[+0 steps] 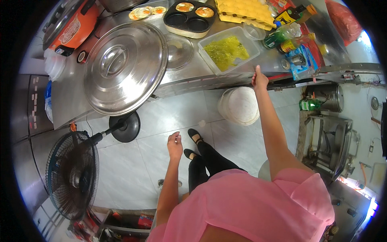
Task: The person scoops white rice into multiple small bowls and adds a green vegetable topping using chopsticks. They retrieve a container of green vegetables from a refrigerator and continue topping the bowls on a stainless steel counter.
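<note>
My right hand is at the front edge of the steel counter, its fingers partly curled and one digit pointing up. Whether it touches the edge or grips anything is hard to see. Just beyond it sits a clear plastic box with yellow-green chopped food inside. My left hand hangs over the tiled floor, fingers loosely bent and slightly apart, with nothing visible in it. A four-well pan stands farther back; its two far wells hold cooked eggs, and the near two are bare.
A large steel lid overhangs the counter's front. An orange cooker stands left, bottles and yellow egg trays to the right. A white bucket and a pedestal fan occupy the floor.
</note>
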### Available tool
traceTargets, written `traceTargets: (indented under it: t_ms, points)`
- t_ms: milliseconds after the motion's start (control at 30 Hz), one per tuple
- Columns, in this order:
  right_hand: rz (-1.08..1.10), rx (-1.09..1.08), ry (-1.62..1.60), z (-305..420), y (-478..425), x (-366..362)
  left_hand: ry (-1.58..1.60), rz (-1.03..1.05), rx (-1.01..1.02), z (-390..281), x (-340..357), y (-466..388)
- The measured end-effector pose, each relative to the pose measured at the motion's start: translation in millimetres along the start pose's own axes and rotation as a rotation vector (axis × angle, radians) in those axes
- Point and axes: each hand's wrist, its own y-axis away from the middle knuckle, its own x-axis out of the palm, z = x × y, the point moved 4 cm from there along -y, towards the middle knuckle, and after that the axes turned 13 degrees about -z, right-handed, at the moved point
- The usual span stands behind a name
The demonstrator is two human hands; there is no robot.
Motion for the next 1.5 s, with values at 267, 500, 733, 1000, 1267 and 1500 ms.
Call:
traceTargets:
  t_ms: [267,500,733,1000,1267,1500]
  points:
    - [0.170,-0.186,-0.170,-17.3,-11.6,-4.9,0.075,0.040,-0.018,22.2,26.2,12.0]
    - [0.134,-0.272,-0.141,-36.7,-16.6,-28.3,0.101,0.043,-0.121,26.9,27.5,16.8]
    - [0.130,-0.176,-0.187,-23.1,-10.7,-29.7,0.129,-0.019,-0.272,55.9,12.8,32.0]
    - [0.859,-0.172,0.485,-175.7,167.3,14.0,0.071,-0.139,-0.254,39.2,-31.4,48.5]
    - [1.455,-0.342,0.602,-215.9,376.9,118.9,0.394,-0.445,-0.503,107.2,-74.4,94.4]
    - [1.459,-0.323,0.675,-265.7,461.3,165.5,0.659,-0.657,-0.842,152.4,-144.3,142.6]
